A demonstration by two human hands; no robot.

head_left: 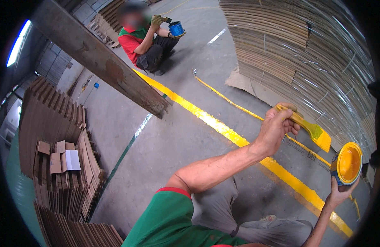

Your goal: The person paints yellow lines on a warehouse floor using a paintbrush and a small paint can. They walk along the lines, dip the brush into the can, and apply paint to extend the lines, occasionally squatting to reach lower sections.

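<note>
My left hand (276, 128) is closed round the yellow handle of a paintbrush (312, 131). The brush tilts down to the right, its bristles coated in yellow paint, a short way from the can and apart from it. At the right, my right hand (340, 194) grips a paint can (348, 164) from below. The can is blue outside, has yellow paint inside and leans its mouth toward me. Below my hands a wet-looking yellow stripe (223, 131) runs diagonally across the grey floor. A thinner yellow strip (235, 104) lies beyond it.
A rusty steel column (112, 66) meets the floor beside the stripe. Plastic-wrapped stacks of flat cardboard (280, 45) rise at the right; more cardboard stacks (54, 123) stand at the left. A crouching co-worker (147, 41) holds a brush and a blue can (176, 29) farther off.
</note>
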